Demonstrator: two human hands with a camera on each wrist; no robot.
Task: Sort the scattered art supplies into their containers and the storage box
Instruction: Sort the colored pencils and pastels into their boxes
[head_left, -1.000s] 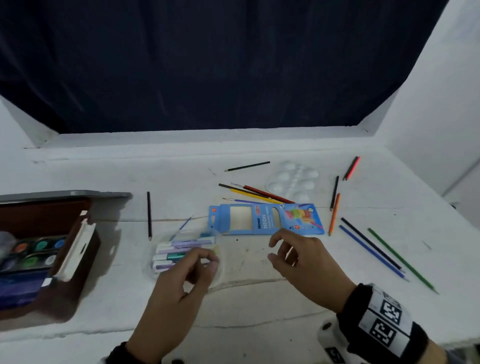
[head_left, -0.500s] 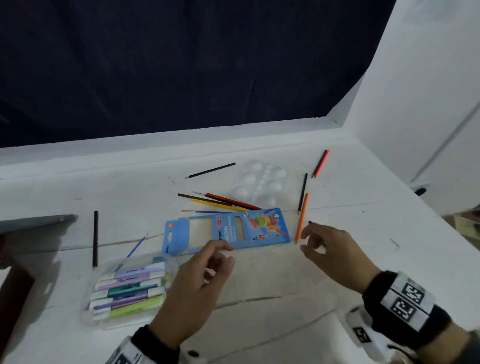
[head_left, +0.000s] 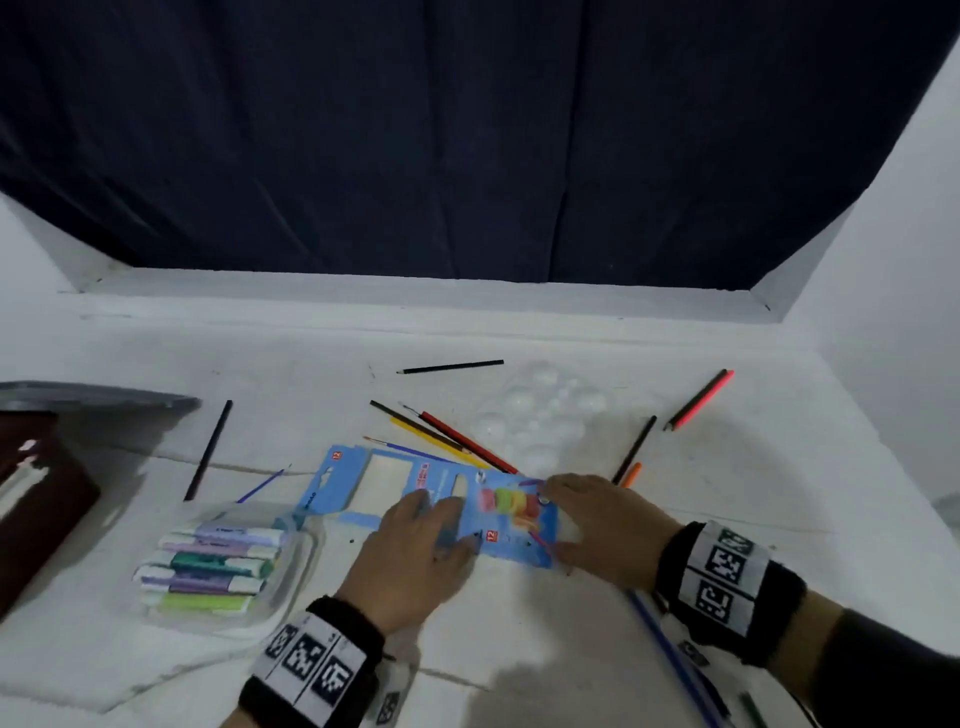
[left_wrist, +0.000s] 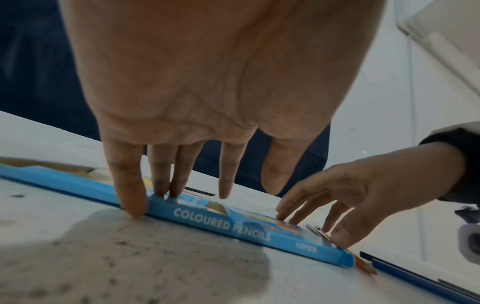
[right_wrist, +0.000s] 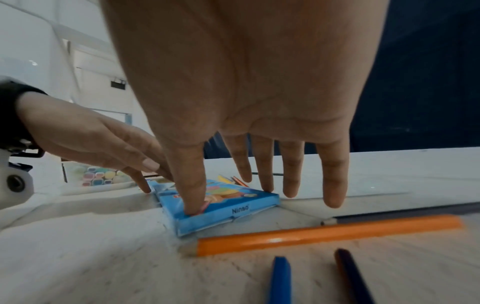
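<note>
A flat blue coloured-pencil box lies on the white table, seen edge-on in the left wrist view and end-on in the right wrist view. My left hand rests on its middle with straight fingers, the little finger touching the table beside the near edge. My right hand covers the box's right end, thumb pressing on the top near the corner and the other fingers straight over the far side. Loose pencils lie around: a red, yellow and brown group, an orange one, a blue one.
A clear case of highlighters sits left of my left hand. The brown storage box with its grey lid is at the far left. A white palette, black pencils, a pink pencil and a purple brush lie farther back.
My left hand left the highlighter case and moved right onto the pencil box. My right hand came back left onto the box's right end. The box has turned slightly.
</note>
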